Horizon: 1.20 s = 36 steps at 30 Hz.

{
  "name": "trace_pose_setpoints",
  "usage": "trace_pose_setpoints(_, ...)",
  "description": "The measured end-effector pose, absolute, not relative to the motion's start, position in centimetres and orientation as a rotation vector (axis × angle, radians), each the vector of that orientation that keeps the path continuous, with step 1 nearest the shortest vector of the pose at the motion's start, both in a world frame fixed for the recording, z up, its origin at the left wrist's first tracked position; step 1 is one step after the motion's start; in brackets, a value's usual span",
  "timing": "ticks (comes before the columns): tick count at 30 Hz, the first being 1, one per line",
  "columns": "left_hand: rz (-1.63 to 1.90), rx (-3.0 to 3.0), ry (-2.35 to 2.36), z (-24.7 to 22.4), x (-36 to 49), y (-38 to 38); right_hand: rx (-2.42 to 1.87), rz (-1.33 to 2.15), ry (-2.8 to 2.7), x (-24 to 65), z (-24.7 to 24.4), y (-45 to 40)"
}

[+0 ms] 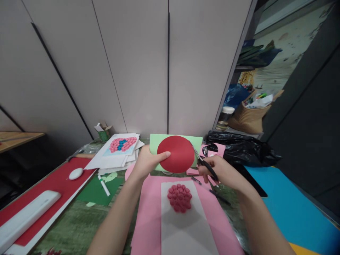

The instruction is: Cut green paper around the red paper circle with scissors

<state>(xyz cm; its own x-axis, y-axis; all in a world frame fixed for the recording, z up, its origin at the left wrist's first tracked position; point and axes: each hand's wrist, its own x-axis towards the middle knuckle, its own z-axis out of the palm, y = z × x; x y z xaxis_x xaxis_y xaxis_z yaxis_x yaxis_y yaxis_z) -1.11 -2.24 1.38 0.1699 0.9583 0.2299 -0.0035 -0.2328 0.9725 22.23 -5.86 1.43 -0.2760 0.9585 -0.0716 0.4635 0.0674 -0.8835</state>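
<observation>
Left hand: your left hand has its grip closed on the red oval and the light green sheet at their left side, with the thumb lying flat on the red face.
Right hand: your right hand has its grip closed around the black handles of the scissors; how far the blades are open, I cannot tell.
Red oval: it is in front of the light green sheet, raised above the counter, between your two hands.
Scissors: they point up and to the left, with the blades at the right edge of the red oval.
Below your hands: the pink paper lies on the counter, and on it lies the white strip, which carries a round cluster of pink-red bumps. A thin dark pen-like tool lies across the right side of the pink paper.
Left side: a pile of white sheets has a pink and blue picture on top. Near it are the green box, the white marker on a dark green sheet, and the red sheet with two white objects.
Right side: the black plastic bag is beyond the blue sheet.
</observation>
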Motion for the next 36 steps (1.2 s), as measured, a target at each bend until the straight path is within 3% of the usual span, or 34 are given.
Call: trace_pose_setpoints(36, 1.174, 1.491, 0.971, 1.96, -1.69, -2.54, -1.388, 1.026, -1.945, 22.63, 1.93, -6.18)
